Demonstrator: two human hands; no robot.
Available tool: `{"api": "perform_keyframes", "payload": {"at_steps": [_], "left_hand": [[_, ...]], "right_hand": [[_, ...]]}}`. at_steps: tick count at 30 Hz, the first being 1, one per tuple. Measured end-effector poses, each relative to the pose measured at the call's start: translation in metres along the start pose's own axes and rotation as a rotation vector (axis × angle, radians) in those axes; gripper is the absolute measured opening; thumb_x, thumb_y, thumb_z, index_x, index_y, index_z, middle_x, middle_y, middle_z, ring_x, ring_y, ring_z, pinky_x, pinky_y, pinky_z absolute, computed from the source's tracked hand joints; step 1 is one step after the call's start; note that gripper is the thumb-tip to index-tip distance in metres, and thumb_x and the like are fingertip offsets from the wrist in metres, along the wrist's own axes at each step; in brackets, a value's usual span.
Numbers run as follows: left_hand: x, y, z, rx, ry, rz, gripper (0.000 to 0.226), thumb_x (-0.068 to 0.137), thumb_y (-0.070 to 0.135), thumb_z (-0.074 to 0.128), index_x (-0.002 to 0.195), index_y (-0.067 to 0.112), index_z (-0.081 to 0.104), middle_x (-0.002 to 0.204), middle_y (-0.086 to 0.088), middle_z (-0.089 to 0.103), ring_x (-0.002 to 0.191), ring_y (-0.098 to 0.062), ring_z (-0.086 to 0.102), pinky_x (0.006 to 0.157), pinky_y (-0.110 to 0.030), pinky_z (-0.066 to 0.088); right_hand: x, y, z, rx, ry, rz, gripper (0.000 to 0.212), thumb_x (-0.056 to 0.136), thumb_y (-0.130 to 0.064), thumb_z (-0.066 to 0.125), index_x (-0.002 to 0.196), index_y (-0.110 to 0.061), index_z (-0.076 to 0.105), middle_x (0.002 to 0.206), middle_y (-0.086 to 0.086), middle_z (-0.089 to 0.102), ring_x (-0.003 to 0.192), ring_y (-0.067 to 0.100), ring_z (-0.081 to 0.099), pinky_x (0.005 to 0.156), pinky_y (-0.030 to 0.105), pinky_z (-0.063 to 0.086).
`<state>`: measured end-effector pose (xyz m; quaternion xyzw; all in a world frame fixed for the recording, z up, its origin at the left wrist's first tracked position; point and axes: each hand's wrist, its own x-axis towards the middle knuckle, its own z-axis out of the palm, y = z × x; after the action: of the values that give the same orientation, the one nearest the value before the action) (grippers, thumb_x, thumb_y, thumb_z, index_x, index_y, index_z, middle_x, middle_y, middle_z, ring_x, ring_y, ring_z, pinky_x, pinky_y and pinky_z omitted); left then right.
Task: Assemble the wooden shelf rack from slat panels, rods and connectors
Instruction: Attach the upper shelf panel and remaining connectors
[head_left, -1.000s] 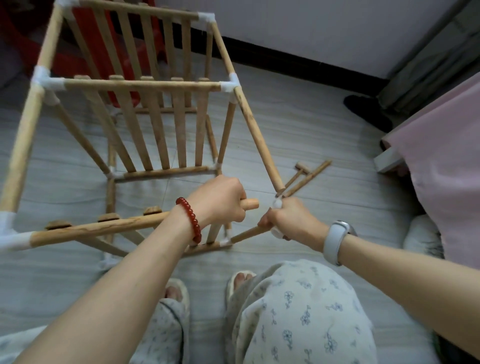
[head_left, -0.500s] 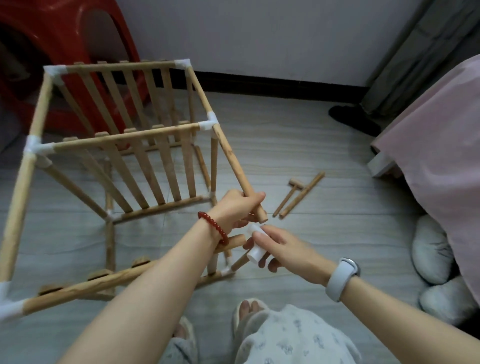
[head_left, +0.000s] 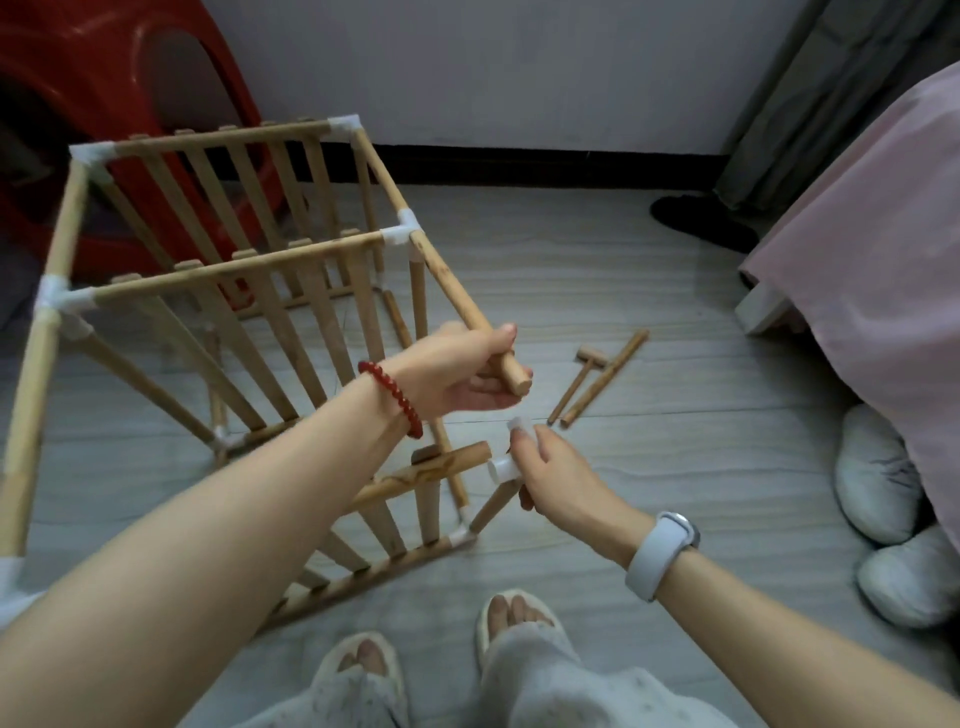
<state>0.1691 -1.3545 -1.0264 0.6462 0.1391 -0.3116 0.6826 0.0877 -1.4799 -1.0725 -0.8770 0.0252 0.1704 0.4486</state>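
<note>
Left hand: your left hand (head_left: 462, 371) is curled round the free end of a wooden rod (head_left: 453, 296), thumb on top, the bare rod tip sticking out past your fingers.
Rod: it slopes up and away from your grip to a white connector (head_left: 402, 228) at the near top corner of the rack.
Right hand: your right hand (head_left: 553, 475) pinches a white corner connector (head_left: 511, 447) between thumb and fingers, just below and to the right of the rod tip, not touching it.
Connector in your hand: one socket faces left toward the bare end of the front top rail (head_left: 431, 473), very near it; a short upright post (head_left: 493, 506) runs down from under your hand to the bottom front corner.
Rack: the shelf rack (head_left: 218, 291) stands on the floor (head_left: 649, 291) in front of you, slat panels at back, middle and front, white joints at its corners.
Loose parts: a small wooden mallet (head_left: 579, 382) and a spare rod (head_left: 608, 376) lie side by side on the floor to the right of your hands.
Wrists: red bead bracelet (head_left: 395, 397) on your left, white watch (head_left: 660, 553) on your right.
Surroundings: red plastic stool (head_left: 104, 93) behind the rack, pink bedcover (head_left: 857, 249) at right, white slippers (head_left: 883, 525) beside it.
</note>
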Motion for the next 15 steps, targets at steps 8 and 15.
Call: {"api": "perform_keyframes", "payload": {"at_steps": [8,15], "left_hand": [[-0.006,-0.034,-0.011,0.234,0.023,0.036,0.026,0.096,0.039,0.052,0.09,0.015,0.061,0.077,0.004,0.074,0.062,-0.002,0.067,0.077,-0.026,0.052],[0.002,-0.036,-0.014,0.125,-0.007,0.034,0.025,0.091,0.038,0.059,0.094,0.013,0.058,0.085,-0.001,0.075,0.069,-0.009,0.07,0.064,-0.019,0.054]], "right_hand": [[-0.01,0.007,0.012,0.079,-0.005,-0.115,0.032,0.1,-0.036,0.029,0.074,-0.023,0.041,0.068,-0.005,0.047,0.062,0.009,0.046,0.06,0.025,0.036],[-0.003,0.006,0.012,0.066,-0.001,-0.124,0.032,0.099,-0.038,0.03,0.071,-0.029,0.041,0.064,-0.012,0.046,0.058,0.003,0.046,0.056,0.02,0.032]]}}
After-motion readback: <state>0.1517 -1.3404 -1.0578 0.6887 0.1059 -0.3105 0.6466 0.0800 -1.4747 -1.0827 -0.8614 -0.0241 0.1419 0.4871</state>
